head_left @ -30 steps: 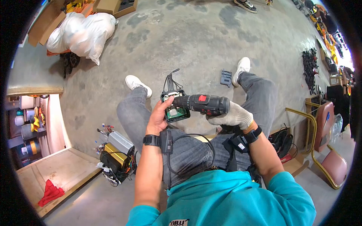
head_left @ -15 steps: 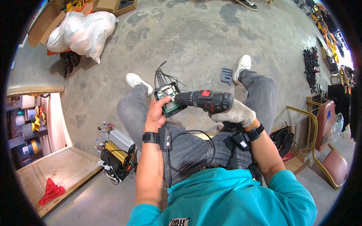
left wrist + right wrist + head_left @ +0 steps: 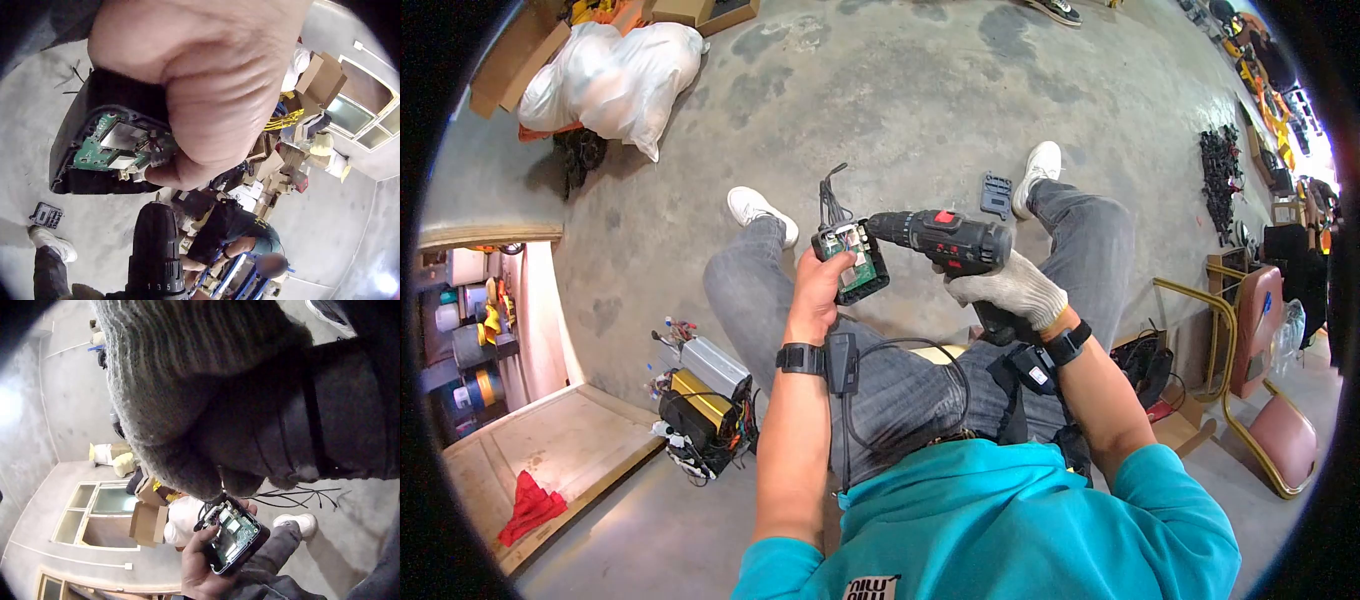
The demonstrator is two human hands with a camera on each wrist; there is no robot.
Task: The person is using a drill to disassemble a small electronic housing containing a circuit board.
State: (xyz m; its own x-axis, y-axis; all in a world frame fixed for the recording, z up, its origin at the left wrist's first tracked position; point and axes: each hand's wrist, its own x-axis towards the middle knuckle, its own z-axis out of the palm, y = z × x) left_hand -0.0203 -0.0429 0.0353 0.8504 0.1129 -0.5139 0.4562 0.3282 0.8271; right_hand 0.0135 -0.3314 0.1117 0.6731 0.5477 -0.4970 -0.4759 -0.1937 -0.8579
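My bare left hand point(image 3: 815, 290) grips a black housing point(image 3: 874, 284) with a green circuit board point(image 3: 863, 270) inside, thumb over its near edge. Black cables point(image 3: 831, 200) come out of the far end. In the left wrist view the thumb point(image 3: 172, 176) lies at the board's connectors. My gloved right hand point(image 3: 1012, 290) holds a black drill point(image 3: 955, 238) by its handle; the chuck point(image 3: 880, 226) points left at the housing's upper right edge. Whether the tip touches the housing I cannot tell. The right wrist view shows the glove point(image 3: 187, 381) round the handle and the open housing point(image 3: 255, 549).
A dark plastic case point(image 3: 997, 195) lies on the floor by the right shoe point(image 3: 1043, 161). Left of my legs are a silver and gold device point(image 3: 705, 395) and a wooden board point(image 3: 550, 450). A chair point(image 3: 1260, 330) stands right; white bags point(image 3: 620, 85) lie far left.
The drill has swung so its chuck sits farther up, off the middle of the board. The left thumb and housing have shifted slightly, and more of the board shows.
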